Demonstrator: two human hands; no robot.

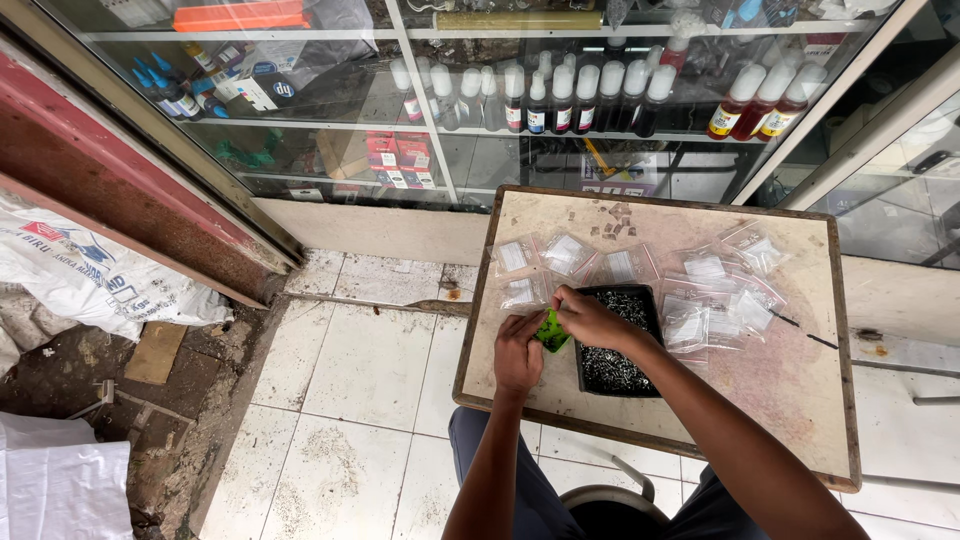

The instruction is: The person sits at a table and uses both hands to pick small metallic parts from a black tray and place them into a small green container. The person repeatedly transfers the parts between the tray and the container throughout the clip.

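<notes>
Holding a green packet [551,330] between both hands over the table's [800,400] left part, just left of the black tray [618,372] of small metal parts. Left hand [518,352] pinches its lower-left edge; right hand [590,318] closes on its top from the right. Packet lies between the fingertips, tilted. Clear bags [565,254] lie beyond.
</notes>
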